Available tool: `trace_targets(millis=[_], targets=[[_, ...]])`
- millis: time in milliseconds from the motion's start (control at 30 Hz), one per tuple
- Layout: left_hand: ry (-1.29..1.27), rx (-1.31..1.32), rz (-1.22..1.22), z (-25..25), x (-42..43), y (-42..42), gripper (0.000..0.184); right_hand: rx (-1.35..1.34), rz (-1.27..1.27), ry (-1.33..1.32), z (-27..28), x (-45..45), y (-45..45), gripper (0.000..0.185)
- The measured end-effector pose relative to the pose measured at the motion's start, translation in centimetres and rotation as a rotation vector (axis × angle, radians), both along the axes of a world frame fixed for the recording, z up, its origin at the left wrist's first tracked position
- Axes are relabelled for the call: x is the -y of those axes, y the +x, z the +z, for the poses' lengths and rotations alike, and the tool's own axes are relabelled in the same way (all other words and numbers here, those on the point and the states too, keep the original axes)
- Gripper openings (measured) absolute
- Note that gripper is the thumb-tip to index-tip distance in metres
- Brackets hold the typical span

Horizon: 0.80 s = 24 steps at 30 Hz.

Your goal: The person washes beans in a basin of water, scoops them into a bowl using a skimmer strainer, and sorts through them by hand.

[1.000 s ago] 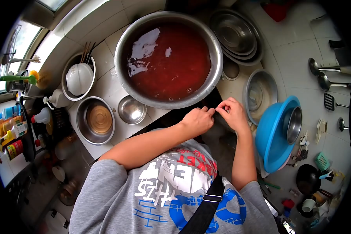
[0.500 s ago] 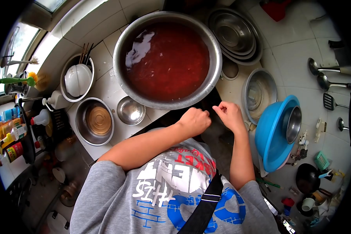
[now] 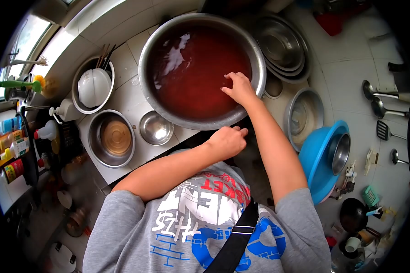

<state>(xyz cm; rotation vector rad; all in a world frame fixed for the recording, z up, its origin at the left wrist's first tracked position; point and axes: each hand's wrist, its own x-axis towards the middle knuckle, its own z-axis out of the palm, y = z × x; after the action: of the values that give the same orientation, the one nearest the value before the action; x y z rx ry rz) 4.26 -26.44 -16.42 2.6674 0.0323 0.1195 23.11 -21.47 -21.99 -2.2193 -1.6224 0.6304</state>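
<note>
While red liquid [image 3: 196, 86] is reached over, left hand [image 3: 228, 141] is curled

The metal basin [image 3: 146, 73] of liquid is set on the counter [image 3: 125, 63], beneath the open right hand [image 3: 239, 88]; whether the left is empty cannot be told.

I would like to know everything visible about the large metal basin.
The large metal basin is round and silvery, with a broad, dull rim. It stands upright on the white-tiled counter, holding dark red liquid with pale reflections. The right hand is over it; whether it touches the liquid is unclear.
</note>
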Motion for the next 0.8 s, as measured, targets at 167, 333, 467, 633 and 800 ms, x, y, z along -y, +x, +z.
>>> trace_targets(millis=[167, 333, 467, 633, 800], targets=[[-0.075, -0.089, -0.008, -0.6, 0.2, -0.3, 0.012, 0.084, 0.071, 0.045, -3.7, -1.3, -0.1, 0.029], [-0.116, -0.169, 0.010, 0.0, 0.0, -0.1, 0.014, -0.191, -0.042, 0.060, -2.3, -1.0, -0.2, 0.014], [-0.084, -0.196, -0.011, 0.1, -0.1, 0.4, 0.014, -0.233, -0.135, 0.039, -0.6, -1.7, -0.5, 0.012], [-0.031, -0.085, 0.003, -0.4, 0.4, 0.0, 0.016, 0.009, 0.043, 0.100, -1.3, -2.7, -2.6, 0.016], [-0.026, -0.171, -0.046, 0.2, 0.0, -1.1, 0.015, 0.003, 0.017, 0.094, -2.5, -3.7, -2.6, 0.010]])
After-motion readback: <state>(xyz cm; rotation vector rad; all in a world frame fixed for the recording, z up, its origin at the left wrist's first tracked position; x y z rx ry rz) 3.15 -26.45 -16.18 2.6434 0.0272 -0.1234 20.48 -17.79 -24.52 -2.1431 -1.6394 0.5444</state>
